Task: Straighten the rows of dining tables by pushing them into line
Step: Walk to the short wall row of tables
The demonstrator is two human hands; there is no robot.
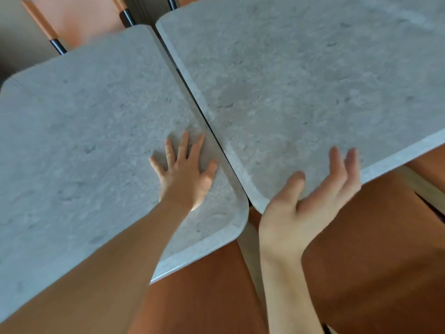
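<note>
Pressing flat, fingers spread, left hand point(185, 175) on left mottled grey stone-look counter point(84, 145); right hand point(310, 203) open, cupping round-cornered right counter point(301, 80) edge, lower right.

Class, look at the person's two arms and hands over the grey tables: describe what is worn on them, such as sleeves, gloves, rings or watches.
Nothing is worn, as far as the view shows. The left hand and right hand are gloveless, with no rings visible. Both forearms are bare up to the picture's edge: no sleeves, watch, bracelet or markings.
</note>
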